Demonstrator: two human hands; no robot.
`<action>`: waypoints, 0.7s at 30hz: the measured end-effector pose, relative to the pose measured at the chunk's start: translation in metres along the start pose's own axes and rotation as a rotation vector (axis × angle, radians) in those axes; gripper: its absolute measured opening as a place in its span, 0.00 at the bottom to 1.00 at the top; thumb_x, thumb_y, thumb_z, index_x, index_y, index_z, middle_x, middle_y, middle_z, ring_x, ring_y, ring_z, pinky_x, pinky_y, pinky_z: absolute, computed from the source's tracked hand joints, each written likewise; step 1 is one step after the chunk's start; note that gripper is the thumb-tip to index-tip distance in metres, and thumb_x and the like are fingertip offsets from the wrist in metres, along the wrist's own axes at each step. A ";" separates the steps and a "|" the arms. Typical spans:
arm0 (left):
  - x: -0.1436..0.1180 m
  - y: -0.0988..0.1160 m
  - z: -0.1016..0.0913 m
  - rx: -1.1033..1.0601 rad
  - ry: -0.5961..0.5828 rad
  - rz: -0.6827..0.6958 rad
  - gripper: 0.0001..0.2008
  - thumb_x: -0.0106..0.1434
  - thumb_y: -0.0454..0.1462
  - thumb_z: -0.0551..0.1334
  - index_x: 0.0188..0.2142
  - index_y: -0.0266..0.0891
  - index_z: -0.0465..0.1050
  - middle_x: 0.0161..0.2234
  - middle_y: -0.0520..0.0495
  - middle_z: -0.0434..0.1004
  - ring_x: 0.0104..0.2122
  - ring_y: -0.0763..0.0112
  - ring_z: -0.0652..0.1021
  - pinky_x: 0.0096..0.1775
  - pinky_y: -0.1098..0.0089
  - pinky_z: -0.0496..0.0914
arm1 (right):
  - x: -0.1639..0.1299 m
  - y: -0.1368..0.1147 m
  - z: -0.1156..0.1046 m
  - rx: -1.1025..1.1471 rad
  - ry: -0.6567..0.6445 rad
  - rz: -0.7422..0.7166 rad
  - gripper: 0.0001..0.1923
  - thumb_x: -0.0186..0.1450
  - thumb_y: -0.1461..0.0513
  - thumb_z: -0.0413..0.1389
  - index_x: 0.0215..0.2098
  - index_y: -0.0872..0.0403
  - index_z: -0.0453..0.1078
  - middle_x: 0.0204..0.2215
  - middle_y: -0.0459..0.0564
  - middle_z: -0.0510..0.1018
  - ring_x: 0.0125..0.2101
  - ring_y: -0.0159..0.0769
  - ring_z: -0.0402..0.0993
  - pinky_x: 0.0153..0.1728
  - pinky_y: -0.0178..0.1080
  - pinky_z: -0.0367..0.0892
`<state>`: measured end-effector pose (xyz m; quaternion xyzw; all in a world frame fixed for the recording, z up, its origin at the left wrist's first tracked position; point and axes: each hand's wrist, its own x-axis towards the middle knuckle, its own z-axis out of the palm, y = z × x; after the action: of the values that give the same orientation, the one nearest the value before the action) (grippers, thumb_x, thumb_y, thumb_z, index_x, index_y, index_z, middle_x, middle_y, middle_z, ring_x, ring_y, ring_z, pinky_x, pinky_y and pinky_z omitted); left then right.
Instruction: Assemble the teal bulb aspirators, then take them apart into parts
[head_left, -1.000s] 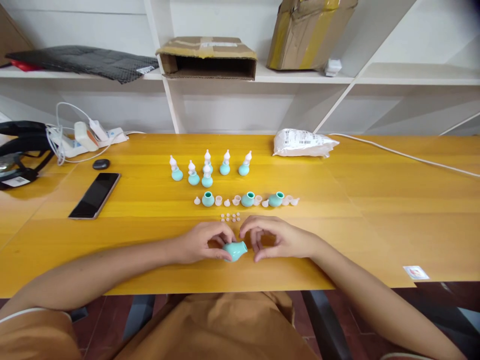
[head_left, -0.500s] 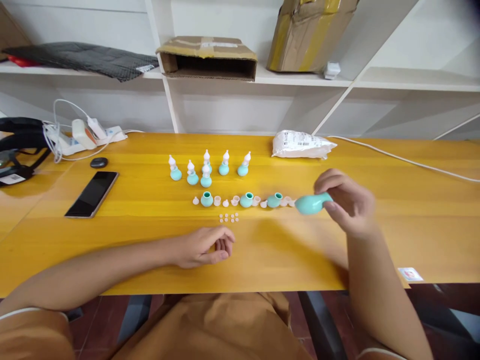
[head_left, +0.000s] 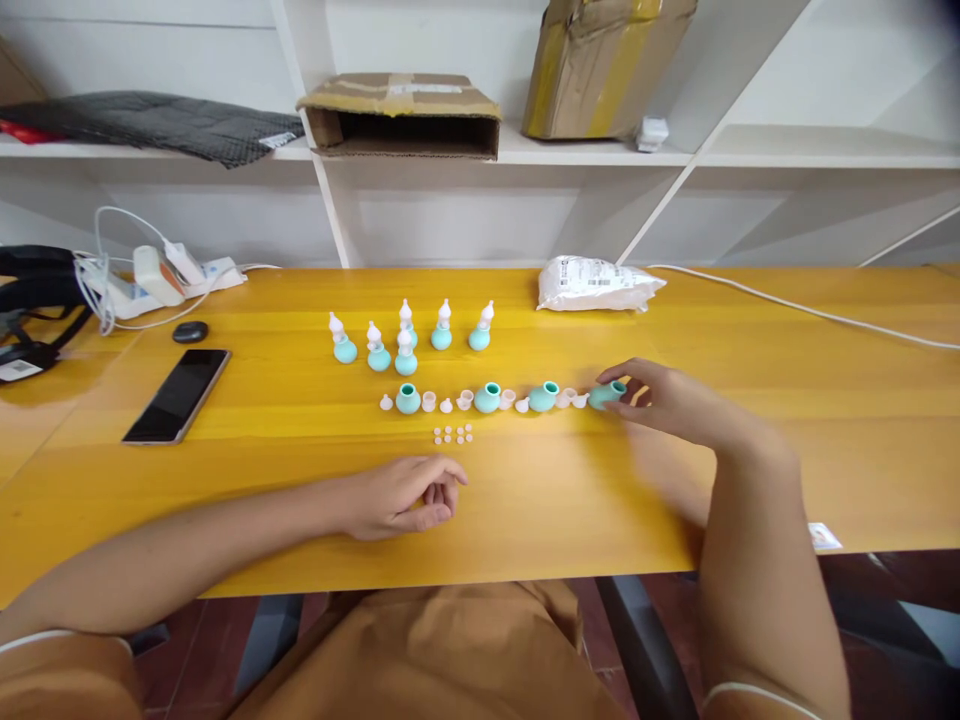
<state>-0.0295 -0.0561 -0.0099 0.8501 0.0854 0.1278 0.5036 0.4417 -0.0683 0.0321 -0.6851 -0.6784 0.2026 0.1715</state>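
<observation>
The fingers of my right hand (head_left: 664,402) grasped a teal vessel (head_left: 602,398) about its neck, thumb at the near side. It sat right of the frame's centre, at the right end of a row on the counter (head_left: 525,510). I could not tell whether its base bore fully. The fingers of my left hand (head_left: 405,497) were loosely curled at lower centre, nothing visible in them.

Method (my judgement): placing it well called for the base flat and the mouth up before letting go, with thumb and fingers parting evenly so the round body would not rock. A pale cap (head_left: 581,401) lay just beside its left flank; any sideways push risked shifting that.

Count:
- Open vessels (head_left: 487,398), row: three, plus the grasped one.
- Pale caps: four.
- Small cups (head_left: 429,402): at least four; right-hand cluster unclear.
- Discs (head_left: 448,429), below the row: eight.
- Stacked pieces (head_left: 441,338), upper centre: six.
- Phone (head_left: 177,397), left: one.
</observation>
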 end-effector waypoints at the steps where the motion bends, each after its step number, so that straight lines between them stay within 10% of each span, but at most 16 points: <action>1: 0.000 0.000 0.000 0.004 0.000 0.004 0.17 0.83 0.47 0.57 0.64 0.42 0.62 0.46 0.42 0.82 0.40 0.65 0.80 0.45 0.65 0.77 | 0.000 0.000 0.000 0.001 -0.013 -0.008 0.22 0.64 0.46 0.67 0.51 0.46 0.80 0.42 0.55 0.88 0.37 0.51 0.85 0.37 0.50 0.80; 14: 0.002 0.006 -0.002 0.033 -0.008 0.013 0.17 0.83 0.49 0.55 0.60 0.41 0.65 0.45 0.42 0.82 0.40 0.65 0.80 0.46 0.65 0.76 | 0.002 0.004 0.007 0.018 -0.040 -0.083 0.17 0.67 0.53 0.69 0.53 0.47 0.82 0.44 0.56 0.89 0.36 0.48 0.85 0.36 0.48 0.80; 21: 0.007 0.017 -0.003 0.172 0.002 0.003 0.06 0.80 0.40 0.59 0.50 0.41 0.73 0.42 0.44 0.83 0.42 0.64 0.80 0.45 0.67 0.74 | -0.012 0.003 -0.010 -0.088 -0.004 0.070 0.35 0.58 0.46 0.74 0.60 0.50 0.78 0.45 0.60 0.87 0.40 0.57 0.87 0.35 0.53 0.81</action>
<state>-0.0232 -0.0593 0.0073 0.8902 0.0951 0.1215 0.4287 0.4495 -0.0798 0.0394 -0.7148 -0.6627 0.1799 0.1326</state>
